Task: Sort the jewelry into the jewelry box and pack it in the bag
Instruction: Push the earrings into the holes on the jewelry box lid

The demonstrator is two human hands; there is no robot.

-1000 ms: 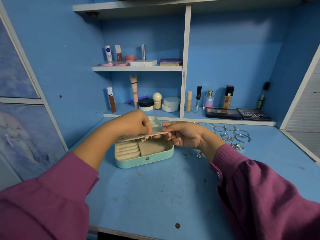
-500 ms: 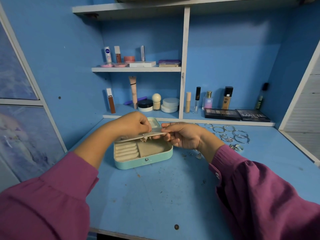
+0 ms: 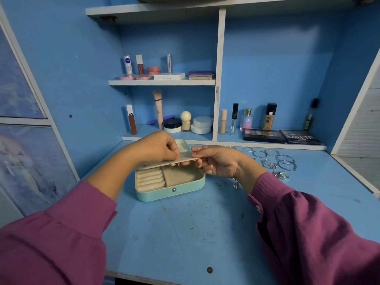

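A mint-green jewelry box [image 3: 170,192] lies open on the blue desk, with cream ring rolls at its left and a flat compartment at its right. Above it a cream earring panel [image 3: 185,160] is held level, small earrings hanging under it. My left hand [image 3: 158,149] pinches at the panel's top from the left. My right hand [image 3: 218,161] grips the panel's right end. Silver bangles [image 3: 284,161], rings [image 3: 281,175] and a small pendant [image 3: 236,185] lie loose on the desk to the right. No bag is in view.
Cosmetics stand on the low back shelf [image 3: 257,145]: tubes, jars, a perfume bottle and two dark palettes [image 3: 281,136]. A higher shelf [image 3: 162,82] carries more makeup. Blue walls close in the desk [image 3: 185,239] on both sides.
Both hands stay at the panel over the box; only my left fingers have shifted slightly on its top.
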